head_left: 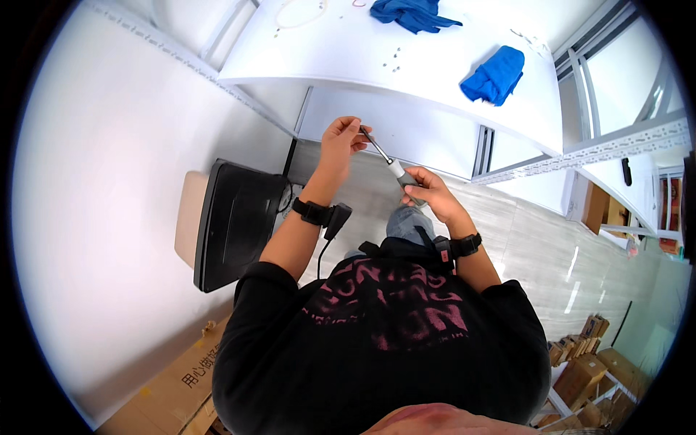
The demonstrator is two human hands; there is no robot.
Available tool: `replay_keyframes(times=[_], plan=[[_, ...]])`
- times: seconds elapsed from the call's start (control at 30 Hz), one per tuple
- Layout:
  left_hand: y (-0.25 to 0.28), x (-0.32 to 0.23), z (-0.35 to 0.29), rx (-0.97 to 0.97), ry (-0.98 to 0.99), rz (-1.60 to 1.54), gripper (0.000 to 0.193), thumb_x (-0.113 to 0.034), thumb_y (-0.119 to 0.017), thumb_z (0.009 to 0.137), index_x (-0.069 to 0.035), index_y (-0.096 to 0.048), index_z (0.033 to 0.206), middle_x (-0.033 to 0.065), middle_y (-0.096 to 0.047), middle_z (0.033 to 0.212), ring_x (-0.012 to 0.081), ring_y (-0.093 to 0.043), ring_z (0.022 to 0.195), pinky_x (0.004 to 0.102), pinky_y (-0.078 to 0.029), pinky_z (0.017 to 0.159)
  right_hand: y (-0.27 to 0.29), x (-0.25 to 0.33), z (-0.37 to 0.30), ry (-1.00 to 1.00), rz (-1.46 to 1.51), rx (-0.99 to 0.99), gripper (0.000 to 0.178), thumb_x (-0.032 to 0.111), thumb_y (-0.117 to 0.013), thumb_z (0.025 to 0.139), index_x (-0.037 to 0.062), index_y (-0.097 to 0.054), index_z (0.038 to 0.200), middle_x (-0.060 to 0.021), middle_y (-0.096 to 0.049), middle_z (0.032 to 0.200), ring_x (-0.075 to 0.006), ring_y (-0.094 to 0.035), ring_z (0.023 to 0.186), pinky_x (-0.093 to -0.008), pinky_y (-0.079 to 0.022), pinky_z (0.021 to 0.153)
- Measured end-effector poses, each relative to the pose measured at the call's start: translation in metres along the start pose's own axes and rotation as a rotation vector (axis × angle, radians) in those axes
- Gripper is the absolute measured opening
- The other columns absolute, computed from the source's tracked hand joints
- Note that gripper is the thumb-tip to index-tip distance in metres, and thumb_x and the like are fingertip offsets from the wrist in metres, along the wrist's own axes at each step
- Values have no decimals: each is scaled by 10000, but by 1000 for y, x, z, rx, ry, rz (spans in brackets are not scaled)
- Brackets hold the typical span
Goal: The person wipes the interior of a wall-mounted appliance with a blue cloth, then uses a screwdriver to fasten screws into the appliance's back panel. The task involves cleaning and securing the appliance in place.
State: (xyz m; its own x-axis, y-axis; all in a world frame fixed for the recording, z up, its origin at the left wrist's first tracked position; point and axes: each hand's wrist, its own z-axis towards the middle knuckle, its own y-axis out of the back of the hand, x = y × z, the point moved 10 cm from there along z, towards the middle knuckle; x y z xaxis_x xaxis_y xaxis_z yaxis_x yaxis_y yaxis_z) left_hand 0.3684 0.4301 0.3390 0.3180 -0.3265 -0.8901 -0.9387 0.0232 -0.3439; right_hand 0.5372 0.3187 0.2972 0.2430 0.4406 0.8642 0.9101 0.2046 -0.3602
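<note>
A screwdriver point(396, 170) with a white and grey handle and a thin metal shaft slants between my two hands, in front of the table's near edge. My right hand point(432, 192) is closed round the grey handle. At the upper end, the fingers of my left hand point(344, 139) pinch the tip of the shaft; whether a small bit sits there is too small to tell. Beyond them, several tiny metal pieces point(396, 60) lie scattered on the white table point(326, 58).
Two blue cloths point(413, 14) point(496, 75) lie on the table, with a pale loop of cord point(299, 16) at its far left. To my left stands a black screen-like panel point(239, 225). Cardboard boxes point(170, 388) sit at lower left, more boxes point(580, 380) at lower right.
</note>
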Motion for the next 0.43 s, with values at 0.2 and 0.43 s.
replay_keyframes(times=[0.2,0.43], plan=[[-47,-4,80,-49,34,35,135,-201,-575,927,-84,-556,993,57,-667,911,124,-619,799,268,-483,710,69,53,49,5,-92,-51,364,143,-646,868,-2,-517,1176,-26,-559,836,-94,-538,666,-235,-459,605],[-73,-9,143,-44,92,150,187,-209,-634,887,-87,-568,1012,30,-660,929,140,-606,806,272,-479,735,122,80,86,17,-133,-86,372,156,-656,865,2,-528,1179,-35,-567,798,-97,-535,628,-230,-450,575]])
